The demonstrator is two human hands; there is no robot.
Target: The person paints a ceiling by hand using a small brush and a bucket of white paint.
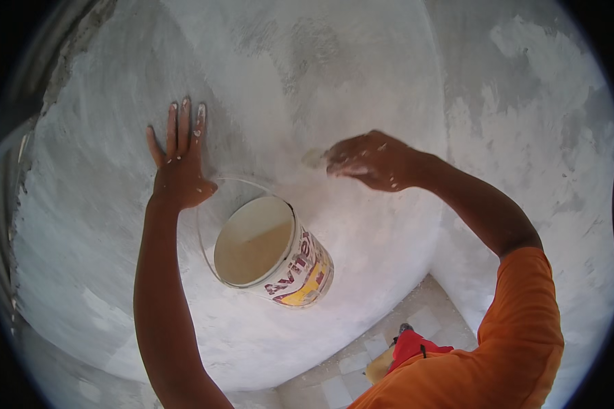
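My left hand [182,163] lies flat with its fingers spread against the grey-white plastered wall [252,102]; pale specks dot its fingertips. Right of it, my right hand [372,162] is closed on a small pale flat piece [314,158], blurred against the wall, whose kind I cannot make out. Below and between the hands is a white plastic bucket [299,273] with dark red and yellow markings. Its thin wire handle [201,235] arcs up near my left thumb. The bucket's opening faces up toward me, and what supports it cannot be seen.
An inner corner [445,136] divides this wall from another patchy plastered wall [518,150] on the right. Pale floor tiles [426,320] show at the lower right, with a red cloth-like thing [413,349] beside my orange shirt. The wall's rough edge [68,58] runs along the far left.
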